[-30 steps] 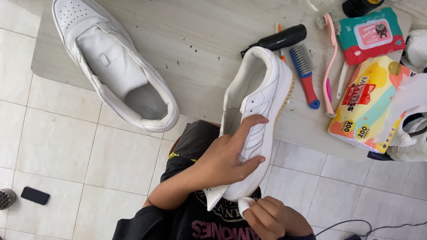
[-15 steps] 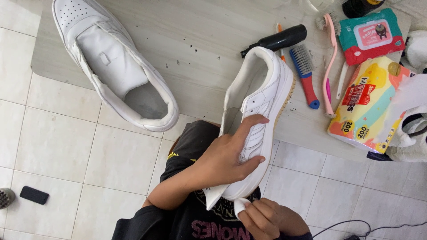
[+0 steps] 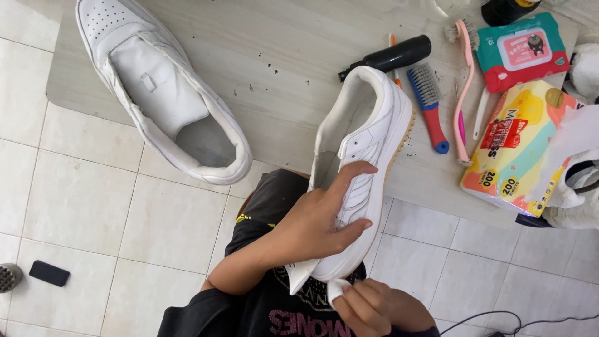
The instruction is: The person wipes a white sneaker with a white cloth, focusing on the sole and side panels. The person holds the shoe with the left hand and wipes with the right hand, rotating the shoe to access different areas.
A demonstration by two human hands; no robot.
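A home: tiled floor (image 3: pixel 81 206), low table (image 3: pixel 274 68) of shoe-cleaning brushes (image 3: pixel 427 103)

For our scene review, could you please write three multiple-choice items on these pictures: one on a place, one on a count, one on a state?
1. Where does the second white shoe lie?
A. On the table, left of the held shoe
B. On the tiled floor
C. On the person's lap

2. How many white shoes show?
A. One
B. Two
C. Three

3. How is the held shoe kept?
A. Flat on the table, untouched
B. Gripped around its side by the left hand
C. Hanging by its laces

Answers:
1 A: it rests on the table.
2 B: one lies on the table and one is in hand.
3 B: the left hand wraps its side, while the right hand presses a small white wipe at its lower end.
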